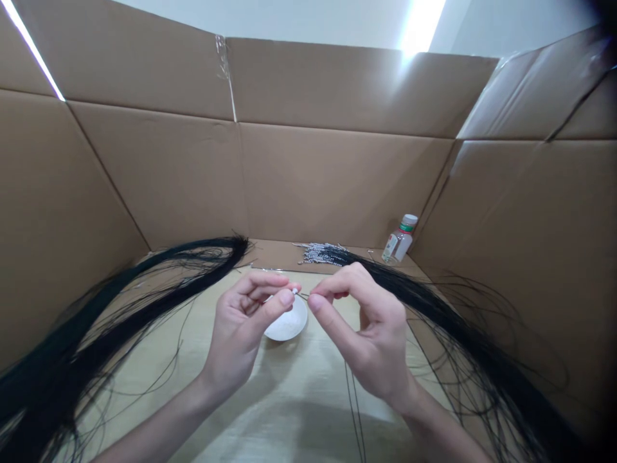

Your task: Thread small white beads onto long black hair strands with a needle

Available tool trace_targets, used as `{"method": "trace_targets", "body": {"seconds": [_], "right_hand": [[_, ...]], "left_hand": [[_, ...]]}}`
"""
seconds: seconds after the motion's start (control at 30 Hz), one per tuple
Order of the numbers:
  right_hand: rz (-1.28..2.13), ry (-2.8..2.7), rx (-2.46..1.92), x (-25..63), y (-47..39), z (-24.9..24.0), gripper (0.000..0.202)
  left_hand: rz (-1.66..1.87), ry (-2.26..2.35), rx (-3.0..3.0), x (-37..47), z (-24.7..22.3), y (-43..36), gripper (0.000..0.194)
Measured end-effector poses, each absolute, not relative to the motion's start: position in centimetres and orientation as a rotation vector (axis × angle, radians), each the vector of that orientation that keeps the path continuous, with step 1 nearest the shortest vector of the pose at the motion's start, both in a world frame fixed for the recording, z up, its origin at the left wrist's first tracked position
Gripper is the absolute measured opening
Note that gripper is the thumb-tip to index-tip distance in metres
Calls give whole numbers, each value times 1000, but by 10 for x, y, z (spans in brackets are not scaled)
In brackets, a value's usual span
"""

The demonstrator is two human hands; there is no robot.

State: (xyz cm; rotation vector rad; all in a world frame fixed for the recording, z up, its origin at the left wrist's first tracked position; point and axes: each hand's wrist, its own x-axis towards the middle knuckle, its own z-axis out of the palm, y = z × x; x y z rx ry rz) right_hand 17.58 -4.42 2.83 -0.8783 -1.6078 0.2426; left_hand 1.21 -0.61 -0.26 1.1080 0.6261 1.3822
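Observation:
Between the thumb and forefinger of my left hand (pixel 243 325) is a small white bead (pixel 295 291). My right hand (pixel 364 328), just to its right, pinches a thin black cord (pixel 353 411). The cord's tip points left at the bead, and whether it has entered the hole is too small to tell. Two strands of the cord hang below my right hand toward the near edge. Under the fingertips stands a white bowl (pixel 284 329), partly covered by my left hand; its contents cannot be made out.
A thick bundle of black cords (pixel 164 308) lies along the left side. Another black bundle (pixel 457 328) runs down the right, its far end strung with white and dark beads (pixel 321 253). A clear plastic bottle (pixel 399 241) stands at the back right. Cardboard walls (pixel 337 186) enclose the table (pixel 299 411).

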Motion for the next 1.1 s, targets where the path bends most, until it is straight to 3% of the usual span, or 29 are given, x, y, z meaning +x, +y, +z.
{"method": "trace_targets", "body": {"seconds": [1.1], "right_hand": [[114, -1633, -865, 171, -42, 25, 16]], "left_hand": [[1373, 635, 1099, 17, -4, -8, 16]]}}
